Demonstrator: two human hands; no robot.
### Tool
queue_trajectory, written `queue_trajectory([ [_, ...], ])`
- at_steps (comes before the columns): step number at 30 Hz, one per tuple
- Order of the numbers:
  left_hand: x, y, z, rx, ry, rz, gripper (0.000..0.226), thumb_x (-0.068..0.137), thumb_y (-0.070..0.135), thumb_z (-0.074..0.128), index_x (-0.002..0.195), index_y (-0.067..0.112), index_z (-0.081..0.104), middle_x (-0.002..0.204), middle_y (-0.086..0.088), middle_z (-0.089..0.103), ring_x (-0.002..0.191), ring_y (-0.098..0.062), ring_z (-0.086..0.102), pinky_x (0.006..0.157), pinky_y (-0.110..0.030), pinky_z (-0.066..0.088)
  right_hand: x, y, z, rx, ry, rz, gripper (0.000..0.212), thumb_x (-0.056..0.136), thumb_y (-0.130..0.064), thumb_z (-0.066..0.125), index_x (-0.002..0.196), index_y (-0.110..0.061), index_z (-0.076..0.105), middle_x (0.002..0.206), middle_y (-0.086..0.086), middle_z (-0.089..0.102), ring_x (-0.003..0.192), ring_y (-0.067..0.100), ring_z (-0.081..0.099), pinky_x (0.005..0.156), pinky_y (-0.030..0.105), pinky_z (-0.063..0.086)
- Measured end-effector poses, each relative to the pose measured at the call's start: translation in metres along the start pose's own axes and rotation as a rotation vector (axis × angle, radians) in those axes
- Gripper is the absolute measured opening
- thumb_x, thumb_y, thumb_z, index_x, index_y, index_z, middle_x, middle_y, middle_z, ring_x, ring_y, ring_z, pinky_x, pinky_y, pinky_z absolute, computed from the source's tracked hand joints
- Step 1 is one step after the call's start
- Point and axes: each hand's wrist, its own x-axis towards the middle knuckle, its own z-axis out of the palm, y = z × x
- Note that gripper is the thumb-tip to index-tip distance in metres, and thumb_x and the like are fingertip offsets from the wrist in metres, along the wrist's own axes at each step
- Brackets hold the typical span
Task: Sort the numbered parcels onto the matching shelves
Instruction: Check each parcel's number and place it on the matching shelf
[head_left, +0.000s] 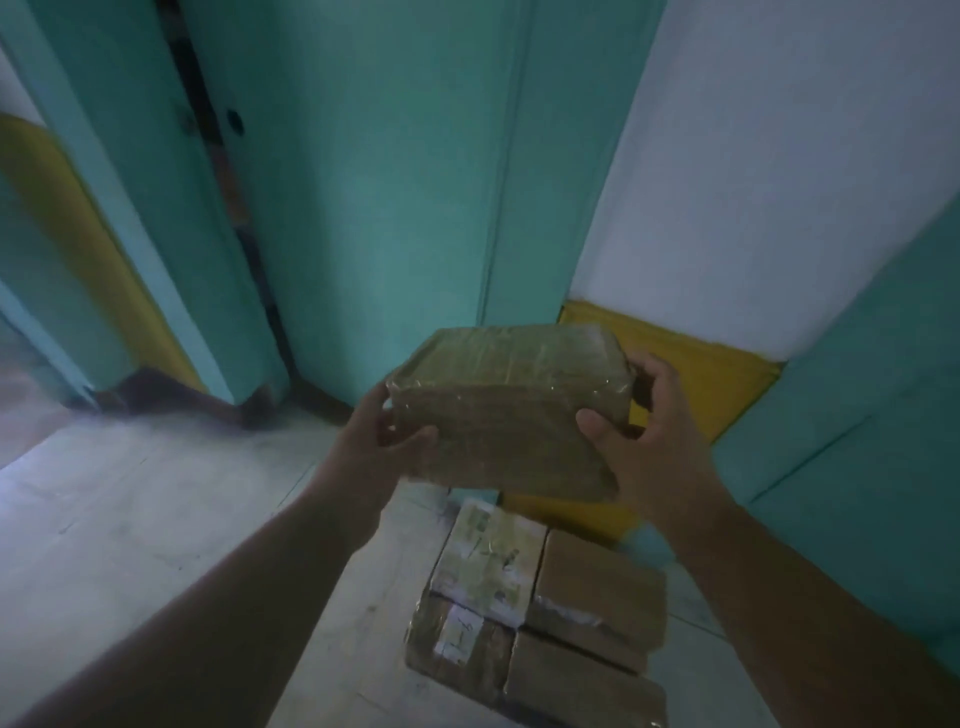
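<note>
Ahead of us the teal door (363, 182) and its frame fill the far view, with a white wall (779, 182) to the right and a yellow band (691, 364) low on it. The pale floor (130, 519) runs from there toward us. No shelves show, so the parcel has some way to travel.

We hold one tape-wrapped brown parcel (509, 410) up in the air, in the middle of the view and above the stack. Our left hand (384, 436) grasps its left edge, thumb on the near face. Our right hand (644, 441) grasps the right end, thumb on the near face and fingers curled round the far side. No number shows on the faces toward us, so we judge the step is to turn it over and find the label before we carry it. A firm two-handed hold matters, since the glossy tape will likely be slippery.

Near us on the floor four more parcels (540, 613) lie touching in a block. Two on the left carry white labels (460, 631) with handwriting too blurred to read. They sit right below the lifted parcel, so we should step round them.
</note>
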Motion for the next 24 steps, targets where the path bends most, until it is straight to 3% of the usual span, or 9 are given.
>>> queue_trajectory([
  [2, 0.006, 0.015, -0.005, 0.085, -0.126, 0.05, 0.065, 0.087, -0.011, 0.063, 0.141, 0.024, 0.052, 0.112, 0.001, 0.074, 0.105, -0.014, 0.069, 0.089, -0.032, 0.059, -0.01, -0.012, 0.0, 0.059, 0.089, 0.017, 0.06, 0.083, -0.039, 0.078, 0.126, -0.051, 0.039, 0.116, -0.042, 0.054, 0.112, -0.003, 0.059, 0.078, 0.014, 0.054],
  [5, 0.014, 0.03, -0.015, 0.151, -0.243, 0.105, 0.077, 0.083, -0.014, 0.068, 0.143, 0.03, 0.05, 0.12, -0.001, 0.072, 0.111, -0.014, 0.067, 0.084, -0.026, 0.059, -0.03, -0.032, -0.001, 0.058, 0.17, 0.013, 0.06, 0.078, -0.043, 0.078, 0.125, -0.046, 0.041, 0.119, -0.037, 0.056, 0.111, -0.009, 0.057, 0.076, 0.001, 0.046],
  [7, 0.017, 0.037, -0.015, 0.165, -0.275, 0.12, 0.072, 0.082, -0.009, 0.073, 0.138, 0.033, 0.055, 0.118, 0.001, 0.073, 0.11, -0.016, 0.068, 0.083, -0.03, 0.059, -0.045, -0.047, -0.005, 0.025, 0.156, 0.007, 0.078, 0.07, -0.055, 0.076, 0.136, -0.046, 0.037, 0.122, -0.038, 0.055, 0.11, -0.013, 0.056, 0.078, 0.001, 0.046],
  [9, 0.016, 0.042, -0.007, 0.196, -0.272, 0.109, 0.059, 0.08, 0.009, 0.079, 0.127, 0.039, 0.061, 0.111, 0.002, 0.075, 0.107, -0.021, 0.07, 0.086, -0.039, 0.059, -0.061, -0.059, -0.016, -0.031, 0.109, -0.012, 0.104, 0.064, -0.062, 0.077, 0.151, -0.045, 0.024, 0.134, -0.032, 0.052, 0.121, -0.009, 0.053, 0.092, 0.013, 0.049],
  [11, 0.01, 0.044, 0.008, 0.231, -0.255, 0.092, 0.053, 0.068, 0.042, 0.081, 0.116, 0.051, 0.062, 0.1, 0.002, 0.077, 0.095, -0.019, 0.074, 0.087, -0.047, 0.059, -0.075, -0.068, -0.032, -0.11, 0.08, -0.024, 0.126, 0.058, -0.07, 0.079, 0.157, -0.043, 0.006, 0.151, -0.022, 0.041, 0.136, 0.002, 0.043, 0.109, 0.033, 0.043],
  [14, -0.005, 0.036, 0.032, 0.199, -0.246, 0.079, 0.051, 0.058, 0.064, 0.076, 0.105, 0.061, 0.058, 0.096, 0.007, 0.077, 0.089, -0.017, 0.076, 0.087, -0.047, 0.059, -0.094, -0.08, -0.063, -0.159, 0.064, -0.005, 0.142, 0.047, -0.08, 0.08, 0.157, -0.045, -0.003, 0.158, -0.02, 0.03, 0.142, 0.0, 0.034, 0.115, 0.034, 0.036],
  [19, -0.042, 0.023, 0.07, 0.089, -0.425, 0.065, 0.072, 0.053, 0.044, 0.09, 0.116, 0.056, 0.059, 0.113, 0.006, 0.074, 0.103, -0.015, 0.073, 0.082, -0.033, 0.058, -0.135, -0.083, -0.114, -0.282, 0.061, 0.01, 0.151, 0.035, -0.081, 0.082, 0.15, -0.057, -0.013, 0.161, -0.028, 0.016, 0.145, -0.01, 0.02, 0.115, 0.021, 0.026],
  [21, -0.062, 0.016, 0.093, 0.109, -0.516, 0.091, 0.084, 0.053, 0.034, 0.091, 0.128, 0.049, 0.055, 0.119, 0.006, 0.072, 0.107, -0.013, 0.071, 0.08, -0.028, 0.057, -0.16, -0.08, -0.14, -0.287, 0.105, 0.032, 0.151, 0.036, -0.076, 0.084, 0.15, -0.057, -0.013, 0.158, -0.031, 0.021, 0.139, -0.018, 0.023, 0.108, 0.007, 0.025],
  [24, -0.099, 0.003, 0.144, 0.126, -0.621, 0.111, 0.098, 0.06, 0.019, 0.091, 0.146, 0.032, 0.045, 0.124, 0.001, 0.071, 0.11, -0.018, 0.07, 0.082, -0.031, 0.059, -0.209, -0.075, -0.19, -0.264, 0.221, 0.069, 0.147, 0.045, -0.07, 0.087, 0.156, -0.045, -0.005, 0.144, -0.044, 0.032, 0.127, -0.024, 0.035, 0.097, -0.001, 0.031],
])
